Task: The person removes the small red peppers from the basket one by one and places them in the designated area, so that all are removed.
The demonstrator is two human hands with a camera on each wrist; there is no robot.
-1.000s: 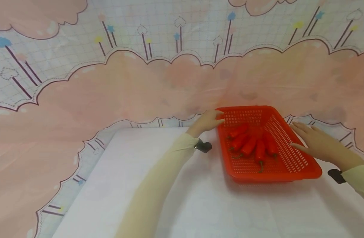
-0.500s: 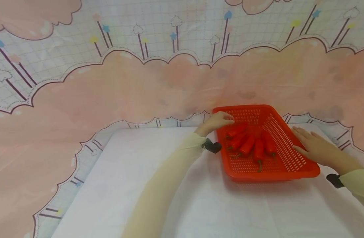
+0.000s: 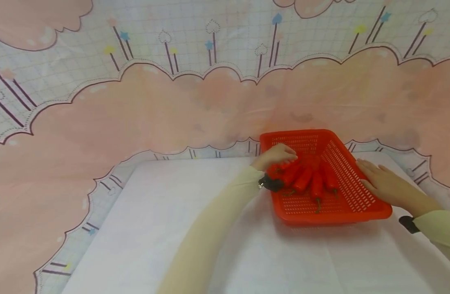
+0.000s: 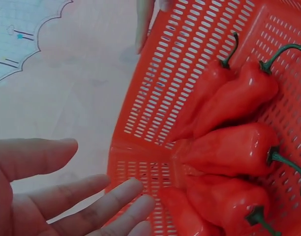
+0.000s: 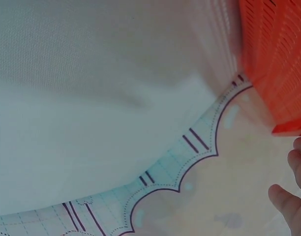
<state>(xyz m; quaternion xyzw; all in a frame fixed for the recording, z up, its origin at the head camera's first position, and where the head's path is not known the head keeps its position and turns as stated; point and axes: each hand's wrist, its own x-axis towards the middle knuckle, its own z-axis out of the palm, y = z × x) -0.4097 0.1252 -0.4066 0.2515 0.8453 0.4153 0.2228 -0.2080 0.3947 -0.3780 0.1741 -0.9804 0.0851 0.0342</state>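
Note:
A red plastic basket (image 3: 331, 217) with slotted walls stands on the right part of the white table. Several red chili peppers (image 3: 316, 187) with green stems lie inside it, fanned out. Over the basket's left side reaches my left hand (image 3: 278, 156), above the peppers at the back left. In the left wrist view this hand (image 4: 72, 201) has its fingers extended and grips nothing. My right hand (image 3: 384, 183) is at the right rim, fingers fairly straight; firm contact is hard to tell. Only some fingertips of the right hand (image 5: 290, 196) appear beside the basket (image 5: 283, 64) in the right wrist view.
The white tabletop (image 3: 166, 216) extends left and in front of the basket. Behind it hangs a pink and white patterned cloth (image 3: 166, 110) with cloud outlines. Each wrist carries a small black camera (image 3: 272, 183).
My left hand has moved right and slightly down, from the basket's left rim to over the peppers. The right hand stays by the right rim. The whole scene shifts slightly left.

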